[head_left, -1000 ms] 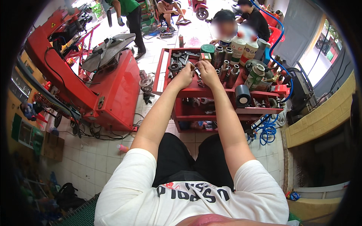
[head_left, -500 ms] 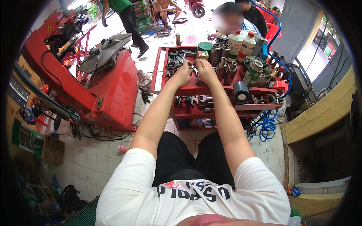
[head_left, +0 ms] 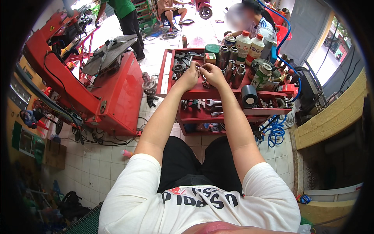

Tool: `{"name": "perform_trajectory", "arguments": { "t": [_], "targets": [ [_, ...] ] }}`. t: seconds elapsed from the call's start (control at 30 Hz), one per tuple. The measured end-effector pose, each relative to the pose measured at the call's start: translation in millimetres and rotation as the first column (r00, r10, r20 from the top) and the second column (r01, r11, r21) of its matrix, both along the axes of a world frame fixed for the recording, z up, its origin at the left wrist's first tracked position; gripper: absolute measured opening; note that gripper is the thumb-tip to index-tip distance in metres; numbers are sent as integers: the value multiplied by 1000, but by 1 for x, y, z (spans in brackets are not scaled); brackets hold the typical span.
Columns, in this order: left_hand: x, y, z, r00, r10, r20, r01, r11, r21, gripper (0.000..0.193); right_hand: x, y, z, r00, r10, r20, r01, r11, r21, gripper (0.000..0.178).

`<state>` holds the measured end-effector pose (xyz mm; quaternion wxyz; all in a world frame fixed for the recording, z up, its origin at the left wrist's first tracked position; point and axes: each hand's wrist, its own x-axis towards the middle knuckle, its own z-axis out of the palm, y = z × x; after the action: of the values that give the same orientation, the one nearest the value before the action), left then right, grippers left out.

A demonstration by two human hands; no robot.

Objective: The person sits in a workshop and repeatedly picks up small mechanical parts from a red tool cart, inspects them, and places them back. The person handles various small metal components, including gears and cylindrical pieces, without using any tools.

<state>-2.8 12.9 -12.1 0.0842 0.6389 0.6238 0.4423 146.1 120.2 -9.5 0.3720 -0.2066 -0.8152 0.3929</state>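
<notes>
Above the top tray of a red tool cart (head_left: 200, 94), my two hands meet with their fingertips close together. My left hand (head_left: 189, 78) is closed, its thumb and fingers pinching something small that I cannot make out. Bent fingers of my right hand (head_left: 212, 75) press in at the same spot. Dark metal tools and parts (head_left: 183, 59) lie just beyond my left hand. To the right of my right hand stand several tall metal sockets (head_left: 223, 57). A small box (head_left: 210, 58) with a green lid-like piece (head_left: 212, 48) sits behind my fingers.
White bottles with red caps (head_left: 243, 46), a green-white can (head_left: 262, 76) and a grey cylinder (head_left: 249, 96) crowd the cart's right side. Wrenches (head_left: 212, 102) lie on the shelf below. A red machine (head_left: 117, 101) stands left; a blue hose (head_left: 276, 130) coils right. People are beyond.
My hands have shifted slightly, and the right fingers are now more bent in toward the left. The person in green now stands more upright; the person behind the bottles has leaned.
</notes>
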Motion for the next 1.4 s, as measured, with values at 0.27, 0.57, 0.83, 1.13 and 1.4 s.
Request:
{"name": "perform_trajectory", "arguments": {
  "t": [0.27, 0.57, 0.83, 1.13, 1.4],
  "targets": [
    [0, -1, 0, 1000, -15, -14, 16, 998, 54, 31, 2, 0, 2, 1000, 17, -4, -17, 998, -61, 36],
    [3, -3, 5, 1000, 0, -7, 0, 999, 41, 33, 0, 5, -2, 995, 28, -98, -39, 992, -118, 36],
    [4, -6, 3, 999, 18, -30, -15, 997, 70, 32, -1, 0, 2, 988, -2, -157, -37, 968, -249, 41],
    [19, -18, 20, 999, -17, -44, 27, 971, 236, 28, -2, 16, -10, 985, -142, -102, 134, 987, -86, 38],
    [-18, -79, 20, 916, 398, 55, -383, 821, 423, 26, 3, 0, -2, 926, -321, 201, 298, 945, 137, 31]
  ]
}}
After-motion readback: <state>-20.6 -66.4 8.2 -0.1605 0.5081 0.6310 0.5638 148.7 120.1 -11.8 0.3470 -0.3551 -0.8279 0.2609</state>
